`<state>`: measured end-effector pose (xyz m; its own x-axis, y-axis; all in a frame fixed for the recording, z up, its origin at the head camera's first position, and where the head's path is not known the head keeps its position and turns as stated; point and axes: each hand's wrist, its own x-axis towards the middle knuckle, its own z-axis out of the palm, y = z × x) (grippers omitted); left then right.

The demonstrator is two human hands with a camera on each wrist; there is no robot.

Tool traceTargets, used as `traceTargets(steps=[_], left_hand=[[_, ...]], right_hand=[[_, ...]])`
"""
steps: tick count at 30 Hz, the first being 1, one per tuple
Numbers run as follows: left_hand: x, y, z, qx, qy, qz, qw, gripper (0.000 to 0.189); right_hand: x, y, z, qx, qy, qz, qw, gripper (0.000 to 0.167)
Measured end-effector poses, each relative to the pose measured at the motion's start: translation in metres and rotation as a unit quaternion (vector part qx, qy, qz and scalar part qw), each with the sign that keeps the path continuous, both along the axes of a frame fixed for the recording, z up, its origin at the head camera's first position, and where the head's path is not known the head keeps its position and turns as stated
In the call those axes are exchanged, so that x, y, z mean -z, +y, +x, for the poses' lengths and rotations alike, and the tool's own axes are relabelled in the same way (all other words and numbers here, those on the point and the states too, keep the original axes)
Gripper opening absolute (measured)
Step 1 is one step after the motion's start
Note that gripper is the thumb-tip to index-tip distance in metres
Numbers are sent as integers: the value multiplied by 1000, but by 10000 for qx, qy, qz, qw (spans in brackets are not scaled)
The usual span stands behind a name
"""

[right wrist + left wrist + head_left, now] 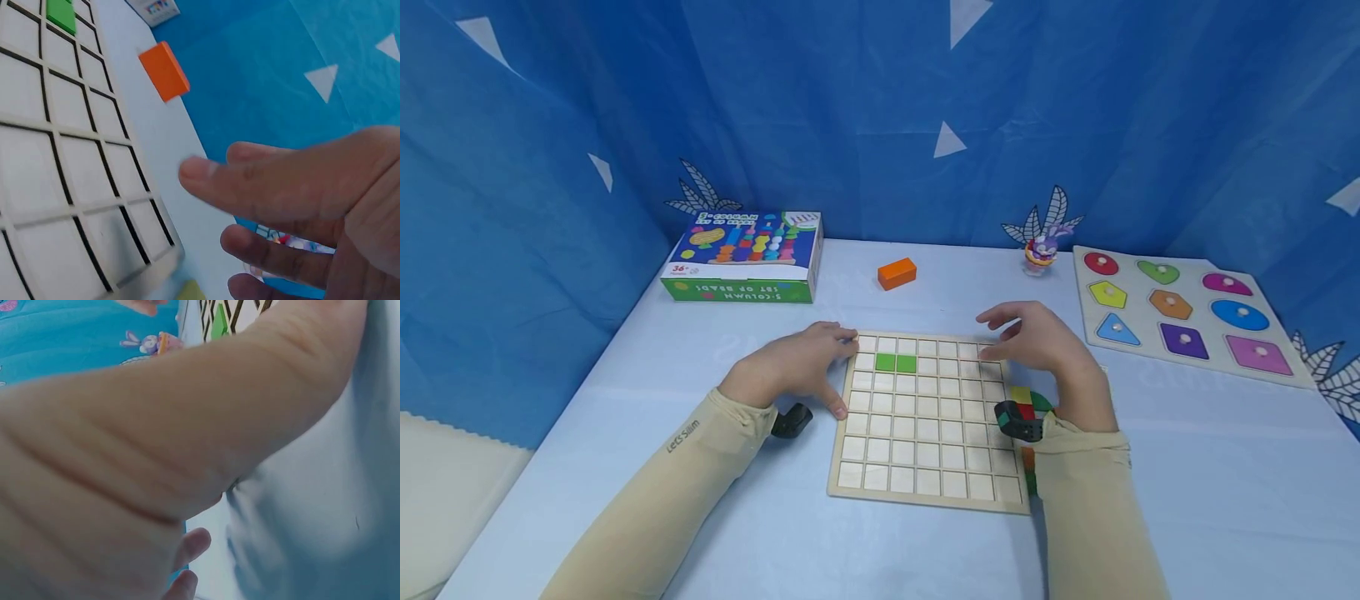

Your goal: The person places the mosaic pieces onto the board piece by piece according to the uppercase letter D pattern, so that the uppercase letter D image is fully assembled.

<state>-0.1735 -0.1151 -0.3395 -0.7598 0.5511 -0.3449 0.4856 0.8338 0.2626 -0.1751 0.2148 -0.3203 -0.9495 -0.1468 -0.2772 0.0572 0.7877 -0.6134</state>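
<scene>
Wooden grid board [933, 504]: laid flat at mid-table between the two hands, seven cells by seven, and here's the score, just two cells filled!
Green squares [896, 362]: seated side by side in the second row from the top, second and third cells from the left; whether they are one piece or two cannot be told.
White cells: left bare all across the rest of the grid, so the filling is judged to be barely begun.
Left hand [801, 367]: thumb and fingers spread wide apart along the board's left edge, which is touched at the upper corner and lower down; nothing is clasped.
Right hand [1036, 337]: poised by the upper right corner, fingers loosely bent, thumb and fingertips apart, nothing held between them!
Coloured blocks [1022, 395]: waiting just beside the board's right edge, yellow, red, green and orange showing; partly covered by the right wrist, so no full count can be given.
Orange block [897, 273]: stood well apart, beyond the board's far edge, not placed in the grid.
Back of the table: bead-set box [741, 287] parked at left, bunny figurine [1040, 252] and shape puzzle board [1187, 315] at right, none being touched.
</scene>
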Motion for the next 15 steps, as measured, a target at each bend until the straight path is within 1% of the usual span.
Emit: traceTargets(steps=[5, 12, 15], left_hand=[[-1, 1, 0, 80, 74, -96, 9999, 102], [-1, 2, 0, 225, 156, -127, 9995, 101], [-1, 3, 0, 268, 171, -135, 9994, 100]], right_hand=[[1, 17, 3, 248, -149, 176, 9994, 52], [9, 32, 2, 691, -699, 334, 9946, 55], [12, 34, 2, 852, -786, 397, 9925, 55]])
